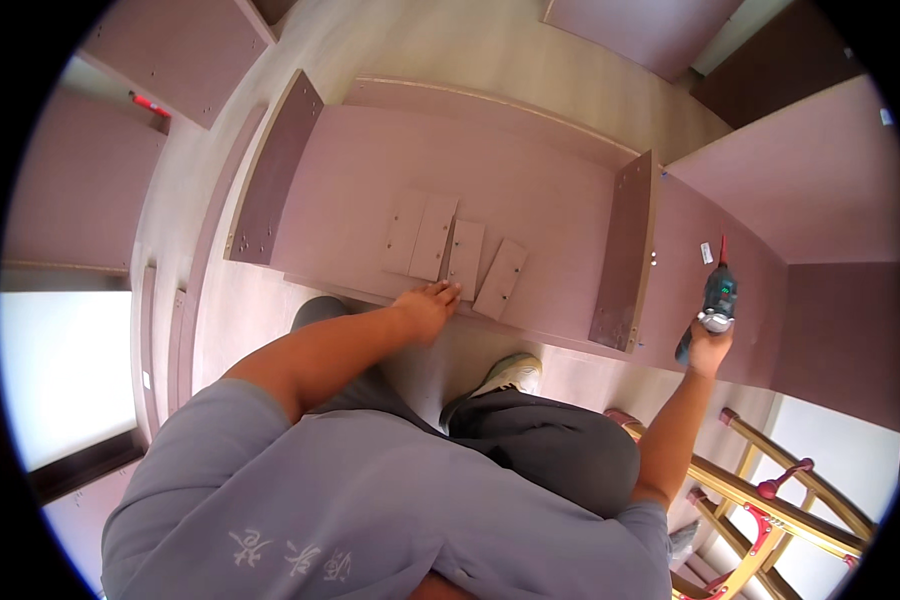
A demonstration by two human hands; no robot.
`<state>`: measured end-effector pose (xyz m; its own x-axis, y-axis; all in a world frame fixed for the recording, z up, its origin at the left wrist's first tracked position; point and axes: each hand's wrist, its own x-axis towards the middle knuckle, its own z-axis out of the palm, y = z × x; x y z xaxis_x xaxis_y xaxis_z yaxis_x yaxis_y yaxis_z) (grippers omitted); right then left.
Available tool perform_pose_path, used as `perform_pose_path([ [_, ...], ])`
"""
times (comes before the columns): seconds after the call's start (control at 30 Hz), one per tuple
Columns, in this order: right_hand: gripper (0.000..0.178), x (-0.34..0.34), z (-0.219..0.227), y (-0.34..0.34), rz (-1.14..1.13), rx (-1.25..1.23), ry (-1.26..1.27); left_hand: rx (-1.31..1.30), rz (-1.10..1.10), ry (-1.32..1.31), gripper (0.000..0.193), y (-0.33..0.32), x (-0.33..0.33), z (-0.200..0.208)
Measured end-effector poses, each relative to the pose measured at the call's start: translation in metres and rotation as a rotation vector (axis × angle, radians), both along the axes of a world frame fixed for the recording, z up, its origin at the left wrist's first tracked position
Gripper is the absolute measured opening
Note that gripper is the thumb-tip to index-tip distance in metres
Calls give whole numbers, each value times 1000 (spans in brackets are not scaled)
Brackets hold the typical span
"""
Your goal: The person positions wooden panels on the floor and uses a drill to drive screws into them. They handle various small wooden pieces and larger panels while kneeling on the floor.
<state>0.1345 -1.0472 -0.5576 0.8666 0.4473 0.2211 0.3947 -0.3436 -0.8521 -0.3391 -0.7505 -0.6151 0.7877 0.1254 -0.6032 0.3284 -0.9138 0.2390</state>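
Note:
My right hand [710, 350] is wrapped round the grip of a dark cordless drill [720, 290], whose long red bit points away from me. It hovers over the mauve panel to the right of a shallow open box. My left hand [428, 311] lies with fingers stretched at the near edge of the box's wide base panel [540, 180]. Its fingertips touch or nearly touch the near end of a narrow board [466, 255]. Beside that one, several similar small boards lie flat, such as a slanted board [501, 280], with small dark fittings or holes.
Upright side boards [280, 175] [625, 260] bound the base panel left and right. A gold ladder with red fittings [760, 500] is at the lower right. Long strips [215, 210] lie on the floor to the left. A red tool [149, 104] rests at the far left. My shoe [515, 375] is close to the box.

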Motion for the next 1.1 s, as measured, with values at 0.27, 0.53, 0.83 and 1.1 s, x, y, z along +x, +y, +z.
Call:
perform_pose_path([
  [0.27, 40, -21, -78, -54, -252, 94, 222, -6, 31, 5, 83, -15, 15, -7],
  [0.53, 68, -1, -104, -39, -289, -555, 60, -186, 193, -240, 72, -6, -8, 5],
  [0.83, 76, 45, -141, -47, -288, -981, 31, -103, 297, -77, 46, 10, -148, 12],
  [1.1, 46, 32, -95, 24, -146, -799, 22, 92, 481, -255, 34, -21, -170, 0],
])
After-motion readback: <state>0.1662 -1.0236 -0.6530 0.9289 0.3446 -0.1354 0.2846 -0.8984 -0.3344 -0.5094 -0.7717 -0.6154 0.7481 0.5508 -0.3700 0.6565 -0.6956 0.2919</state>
